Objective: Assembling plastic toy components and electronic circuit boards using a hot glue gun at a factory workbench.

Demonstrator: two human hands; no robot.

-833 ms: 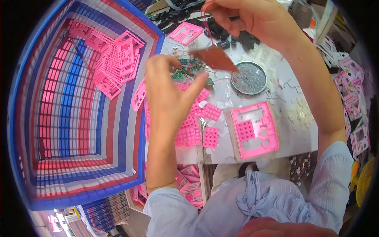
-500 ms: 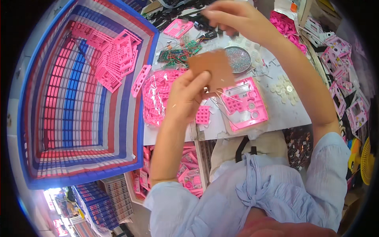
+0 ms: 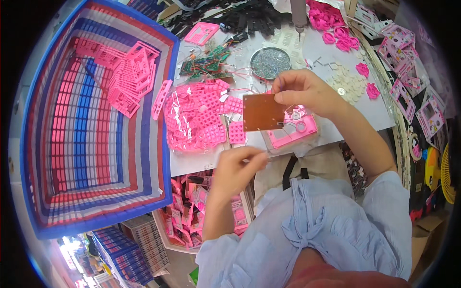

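Brown square board (image 3: 261, 114) hangs from your right hand (image 3: 300, 91), its upper right corner pinched between your thumb and fingers. Just below that grip, partly hidden by the board, lies the pink casing (image 3: 291, 139). Your left hand (image 3: 238, 168) is below and left of the grip, apart from the board, fingers curled; you cannot tell whether thumb and forefinger meet. Beyond the grip sits the round dish (image 3: 257, 74) of glittering bits; left of it, a clear bag of pink keypads (image 3: 197, 113).
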